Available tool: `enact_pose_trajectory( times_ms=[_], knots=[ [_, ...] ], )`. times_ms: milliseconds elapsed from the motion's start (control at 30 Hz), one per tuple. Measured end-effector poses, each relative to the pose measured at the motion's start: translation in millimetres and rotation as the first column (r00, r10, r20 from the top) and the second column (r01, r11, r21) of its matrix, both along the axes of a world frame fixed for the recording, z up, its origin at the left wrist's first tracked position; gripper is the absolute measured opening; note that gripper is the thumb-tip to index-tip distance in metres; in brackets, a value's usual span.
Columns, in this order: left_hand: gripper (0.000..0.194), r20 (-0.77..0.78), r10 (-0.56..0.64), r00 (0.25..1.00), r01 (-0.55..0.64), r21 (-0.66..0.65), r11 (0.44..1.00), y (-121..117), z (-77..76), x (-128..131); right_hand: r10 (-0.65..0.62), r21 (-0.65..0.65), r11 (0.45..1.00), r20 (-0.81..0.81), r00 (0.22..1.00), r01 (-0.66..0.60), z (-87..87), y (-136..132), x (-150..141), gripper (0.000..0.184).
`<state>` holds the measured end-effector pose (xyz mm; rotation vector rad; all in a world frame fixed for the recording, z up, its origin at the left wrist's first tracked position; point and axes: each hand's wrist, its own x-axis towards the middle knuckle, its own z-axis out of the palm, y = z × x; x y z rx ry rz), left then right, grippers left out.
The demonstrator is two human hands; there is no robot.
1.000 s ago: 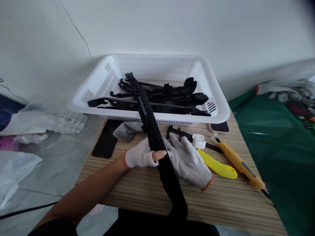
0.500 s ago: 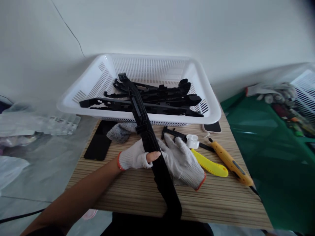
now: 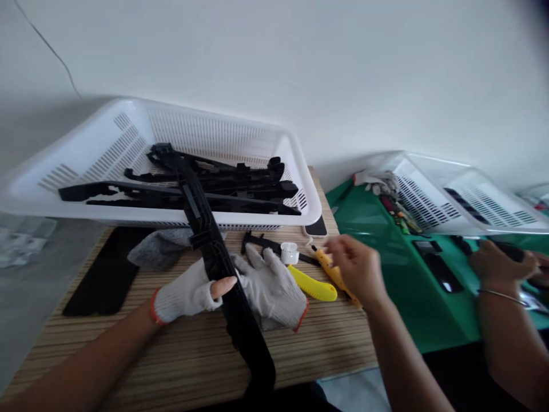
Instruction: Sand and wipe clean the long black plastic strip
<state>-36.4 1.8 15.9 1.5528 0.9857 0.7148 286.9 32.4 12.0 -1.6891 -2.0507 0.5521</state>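
Observation:
My left hand (image 3: pixel 189 294), in a white glove with a bare thumb, is closed around a long black plastic trim piece (image 3: pixel 210 243). The piece slants from above the basket down to the table's front edge. My bare right hand (image 3: pixel 355 266) hovers over a yellow corded hand tool (image 3: pixel 330 272), its fingers loosely bent and somewhat blurred, with nothing visible in them. Part of that tool is hidden behind the hand. An empty white glove (image 3: pixel 274 286) lies beside the trim piece. Close to it are a yellow-handled cutter (image 3: pixel 315 284), a white earphone case (image 3: pixel 289 253) and a black caliper (image 3: pixel 256 240).
A white basket (image 3: pixel 295 166) holding several black trim pieces stands at the back of the wooden table (image 3: pixel 334 349). A grey cloth (image 3: pixel 158 249) and a dark flat phone-like slab (image 3: pixel 100 274) lie left. A co-worker's hands (image 3: pixel 501 263) are at the green table (image 3: pixel 407 309).
The view has turned right. My right hand has come into view over the yellow tool, and a co-worker's hands now show. My left hand still holds the trim piece.

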Motion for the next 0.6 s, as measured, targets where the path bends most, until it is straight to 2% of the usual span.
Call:
enact_pose_trajectory(
  times_ms=[100,133,200,267,400,500,600],
  knots=[
    [0.029,-0.028,0.01,1.0,-0.009,0.017,1.0,-0.2,-1.6,-0.5,0.118,0.024,0.993,0.006,0.993,-0.118,1.4,13.9,-0.5,0.021],
    [0.03,-0.039,0.012,0.999,-0.011,0.022,1.0,-0.3,-2.5,-0.8,0.168,0.016,0.986,0.023,0.985,-0.169,-0.3,19.8,-5.5,0.027],
    [0.031,-0.065,0.023,0.998,-0.021,0.028,0.999,-0.6,-4.2,-1.6,0.239,-0.048,0.971,0.065,0.969,-0.236,-3.1,32.1,-16.9,0.04],
    [0.032,-0.09,0.038,0.995,-0.035,0.037,0.999,-0.4,-5.9,-2.8,0.274,-0.157,0.953,0.087,0.958,-0.258,-2.8,42.7,-25.8,0.038],
    [0.036,-0.119,0.037,0.992,-0.032,0.043,0.999,1.1,-10.7,-5.9,0.224,-0.304,0.936,0.122,0.967,-0.178,4.0,53.0,-32.5,0.033],
    [0.038,-0.142,0.036,0.989,-0.028,0.058,0.998,2.1,-14.5,-7.8,0.161,-0.313,0.943,0.138,0.977,-0.111,5.5,53.2,-33.6,0.037],
    [0.035,-0.145,0.068,0.987,-0.054,0.098,0.994,2.2,-15.2,-8.3,0.131,-0.303,0.948,0.093,0.987,-0.097,2.5,51.7,-34.9,0.04]
  ],
)
